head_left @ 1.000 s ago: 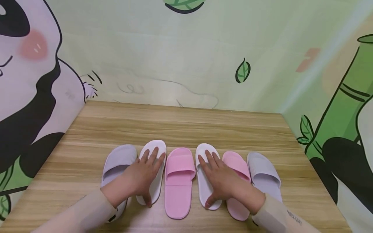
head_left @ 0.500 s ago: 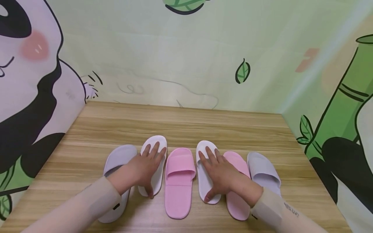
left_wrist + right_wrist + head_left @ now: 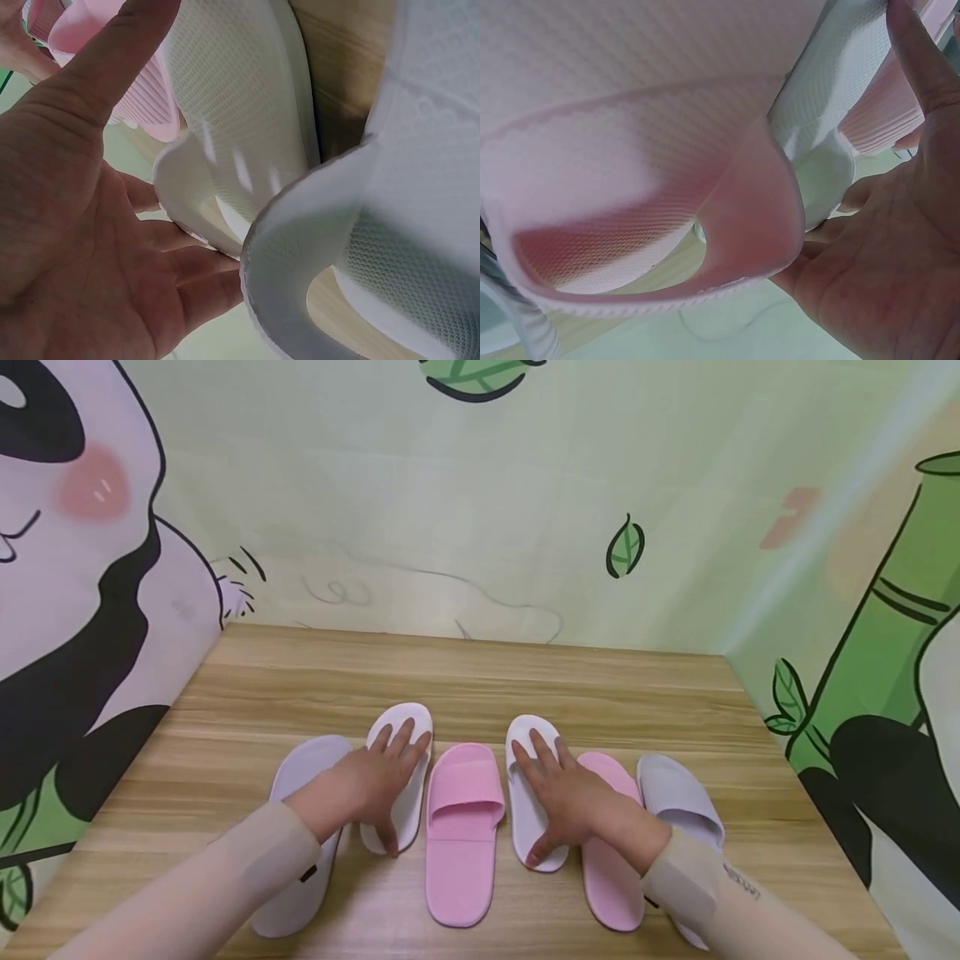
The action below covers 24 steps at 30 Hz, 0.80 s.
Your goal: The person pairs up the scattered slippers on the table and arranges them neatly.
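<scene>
In the head view my left hand (image 3: 378,785) lies with fingers spread over the strap and toe end of the left white slipper (image 3: 409,814), its thumb near the heel end. On the right white slipper (image 3: 527,818) my right hand (image 3: 573,802) rests the same way. Between them lies a pink slipper (image 3: 459,881), upright, touched by neither hand. In the left wrist view the left fingers reach over the white slipper's strap (image 3: 180,184), beside a large pale grey slipper (image 3: 431,90). The right wrist view shows a pink slipper (image 3: 645,165) close up, partly hiding the white one.
A second pink slipper (image 3: 611,889) lies under the right forearm, with a grey slipper (image 3: 678,785) to its right. Another grey slipper (image 3: 288,902) is partly covered by the left forearm. The wooden tabletop (image 3: 480,672) ends at a printed wall (image 3: 375,485).
Both white slippers have slid forward, toward the wall, with the hands on them. They now stand farther out than the pink slipper between them. The pink and grey slippers have stayed put.
</scene>
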Available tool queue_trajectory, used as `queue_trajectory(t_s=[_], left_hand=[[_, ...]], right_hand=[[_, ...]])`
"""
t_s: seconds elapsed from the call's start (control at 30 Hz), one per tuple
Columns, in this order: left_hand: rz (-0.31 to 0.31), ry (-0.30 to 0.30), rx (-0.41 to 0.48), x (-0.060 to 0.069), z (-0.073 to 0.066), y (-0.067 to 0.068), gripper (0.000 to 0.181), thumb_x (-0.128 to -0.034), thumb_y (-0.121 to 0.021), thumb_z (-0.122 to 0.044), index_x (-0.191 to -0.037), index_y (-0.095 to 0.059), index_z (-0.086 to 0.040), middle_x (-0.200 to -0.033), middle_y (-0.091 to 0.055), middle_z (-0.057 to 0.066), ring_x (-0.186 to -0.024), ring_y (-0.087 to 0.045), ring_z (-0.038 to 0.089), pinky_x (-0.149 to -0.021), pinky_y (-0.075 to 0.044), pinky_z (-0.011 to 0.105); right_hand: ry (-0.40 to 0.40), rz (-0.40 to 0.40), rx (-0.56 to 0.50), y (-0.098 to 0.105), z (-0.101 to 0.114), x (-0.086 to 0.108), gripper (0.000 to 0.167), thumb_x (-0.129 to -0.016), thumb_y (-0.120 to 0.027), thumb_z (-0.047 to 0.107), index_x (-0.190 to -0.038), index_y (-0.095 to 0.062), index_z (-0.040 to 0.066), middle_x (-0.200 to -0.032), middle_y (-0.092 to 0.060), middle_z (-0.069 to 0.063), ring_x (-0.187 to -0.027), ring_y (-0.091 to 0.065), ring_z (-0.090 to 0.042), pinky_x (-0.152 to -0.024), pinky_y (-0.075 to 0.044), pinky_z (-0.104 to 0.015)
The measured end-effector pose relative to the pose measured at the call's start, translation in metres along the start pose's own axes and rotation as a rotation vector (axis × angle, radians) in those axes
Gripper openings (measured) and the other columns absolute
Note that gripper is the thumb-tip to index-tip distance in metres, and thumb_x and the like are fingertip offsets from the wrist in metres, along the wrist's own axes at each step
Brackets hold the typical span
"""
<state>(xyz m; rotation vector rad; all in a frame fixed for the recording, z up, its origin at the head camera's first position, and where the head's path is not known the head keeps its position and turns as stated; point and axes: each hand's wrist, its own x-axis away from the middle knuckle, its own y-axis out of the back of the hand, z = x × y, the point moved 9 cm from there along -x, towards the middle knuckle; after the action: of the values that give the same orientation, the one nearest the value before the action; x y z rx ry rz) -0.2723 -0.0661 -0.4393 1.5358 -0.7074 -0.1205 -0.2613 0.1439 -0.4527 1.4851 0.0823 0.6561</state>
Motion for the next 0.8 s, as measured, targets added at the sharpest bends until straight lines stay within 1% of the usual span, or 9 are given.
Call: queue_trajectory(t_s=[0.27, 0.5, 0.63, 0.8], left_hand=[[0.011, 0.01, 0.005, -0.009, 0.002, 0.001, 0.15, -0.0541, -0.103, -0.045, -0.165, -0.012, 0.0, -0.17, -0.006, 0.033, -0.153, -0.018, 0.059, -0.116, -0.038, 0.066], [0.018, 0.015, 0.006, -0.016, 0.004, 0.005, 0.15, -0.0541, -0.103, -0.045, -0.164, -0.011, 0.0, -0.17, -0.005, 0.033, -0.153, -0.017, 0.059, -0.109, -0.048, 0.063], [0.035, 0.024, 0.0, -0.021, 0.006, 0.006, 0.15, -0.056, -0.102, -0.047, -0.165, -0.009, 0.0, -0.17, -0.003, 0.033, -0.154, -0.015, 0.058, -0.11, -0.048, 0.061], [0.052, 0.039, -0.019, -0.027, 0.009, 0.005, 0.152, -0.0568, -0.1, -0.05, -0.165, -0.006, -0.002, -0.171, -0.002, 0.031, -0.155, -0.014, 0.057, -0.108, -0.05, 0.06]], right_hand=[[-0.009, 0.008, -0.009, 0.003, -0.003, -0.007, 0.15, -0.06, -0.095, 0.06, -0.168, -0.002, 0.014, -0.174, 0.002, -0.022, -0.156, -0.01, -0.057, -0.117, -0.04, -0.064], [-0.024, 0.014, -0.015, 0.004, -0.006, -0.013, 0.15, -0.059, -0.096, 0.059, -0.168, -0.001, 0.015, -0.175, 0.003, -0.02, -0.157, -0.009, -0.055, -0.116, -0.04, -0.064], [-0.024, 0.019, -0.016, 0.004, -0.008, -0.017, 0.15, -0.06, -0.096, 0.059, -0.168, 0.0, 0.016, -0.174, 0.004, -0.02, -0.157, -0.009, -0.055, -0.118, -0.039, -0.064], [-0.014, 0.025, 0.018, 0.007, -0.01, -0.023, 0.151, -0.06, -0.094, 0.063, -0.168, 0.001, 0.015, -0.174, 0.005, -0.022, -0.156, -0.01, -0.057, -0.114, -0.043, -0.064]])
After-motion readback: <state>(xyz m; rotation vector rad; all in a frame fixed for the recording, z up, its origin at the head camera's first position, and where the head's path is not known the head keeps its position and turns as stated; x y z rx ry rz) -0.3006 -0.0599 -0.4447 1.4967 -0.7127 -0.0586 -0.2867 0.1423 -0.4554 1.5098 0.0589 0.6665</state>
